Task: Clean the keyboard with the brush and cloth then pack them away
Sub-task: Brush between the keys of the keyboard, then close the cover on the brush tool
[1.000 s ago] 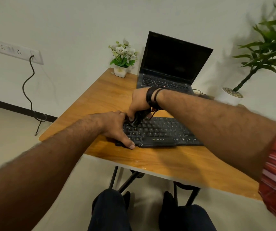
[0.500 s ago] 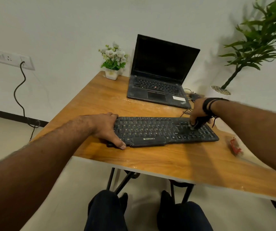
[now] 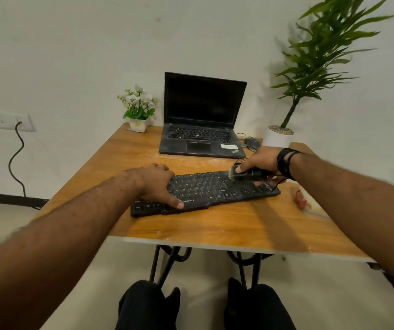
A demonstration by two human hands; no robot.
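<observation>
- While the left hand (image 3: 160, 184) presses the keyboard (image 3: 205, 191) flat, right hand (image 3: 260, 161) fingers hold the brush (image 3: 248, 173).
- Brushing is underway; cloth wiping and packing remain.

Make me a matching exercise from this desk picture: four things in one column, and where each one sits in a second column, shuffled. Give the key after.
Things:
1. brush
2. left hand
3. laptop
4. flower pot

Places:
A. open at the back of the table, behind the keyboard
B. back left corner of the table
C. pressed on the keyboard's left part
D. gripped by the right hand over the keyboard's right part

Pairs: 1-D, 2-C, 3-A, 4-B
</observation>
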